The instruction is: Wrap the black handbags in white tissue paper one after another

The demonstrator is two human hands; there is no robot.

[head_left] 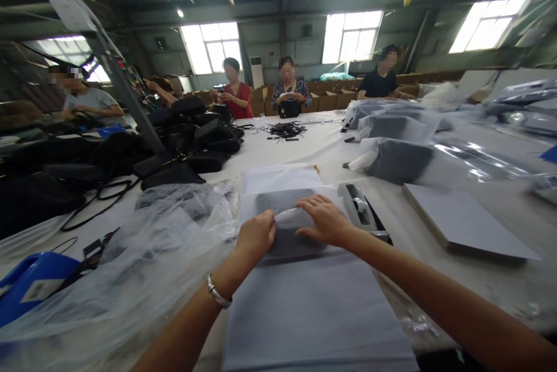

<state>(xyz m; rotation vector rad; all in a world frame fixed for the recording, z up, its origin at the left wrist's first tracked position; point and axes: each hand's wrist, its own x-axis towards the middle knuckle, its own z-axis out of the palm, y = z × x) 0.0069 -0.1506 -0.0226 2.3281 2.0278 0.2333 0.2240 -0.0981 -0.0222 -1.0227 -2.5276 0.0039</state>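
Note:
A dark item wrapped in thin white tissue paper [293, 233] lies in front of me, its dark shape showing through the sheet. At its left side my left hand [256, 233] is closed on the upper edge of the tissue paper. My right hand [324, 220] rests on the right part of the wrapped item, fingers stretched and thumb apart. Beneath and nearer to me lies a stack of white paper sheets [313, 314]. A grey tape dispenser [357, 206] stands just right of my right hand.
Black bags [195, 140] are heaped at the left, with crumpled clear plastic [174, 250] and a blue object [37, 282] nearer. White boards [465, 218] and several wrapped bags [398, 157] lie at the right. Straps [285, 130] lie farther back; co-workers [237, 93] are across the table.

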